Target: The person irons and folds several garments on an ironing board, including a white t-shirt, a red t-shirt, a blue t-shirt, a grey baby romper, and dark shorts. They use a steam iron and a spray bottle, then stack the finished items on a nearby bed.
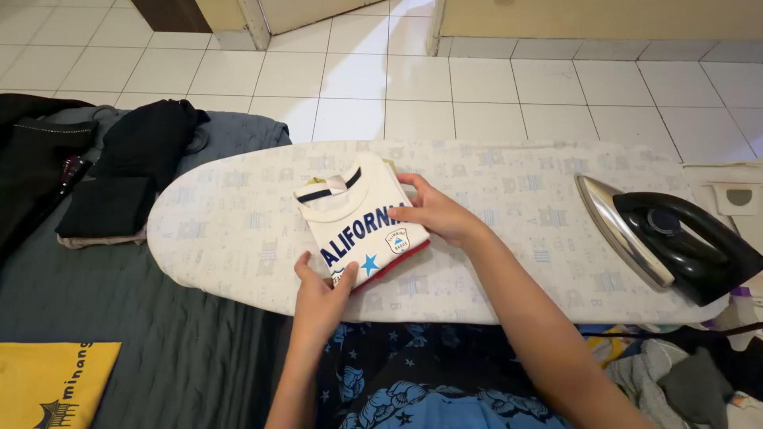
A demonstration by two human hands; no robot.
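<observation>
Both hands clamp the folded white shirt (362, 230): left hand (319, 298) pinches near edge, right hand (435, 213) presses the far side. Shirt sits mid ironing board (238, 230), iron (668, 238) well apart, upright at right. Best kept square, edges aligned, palms flat, lifted level.

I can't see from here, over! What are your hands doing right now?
Left hand and right hand both on folded cream shirt, on ironing board. Black iron standing at board's right end, clear of hands.
</observation>
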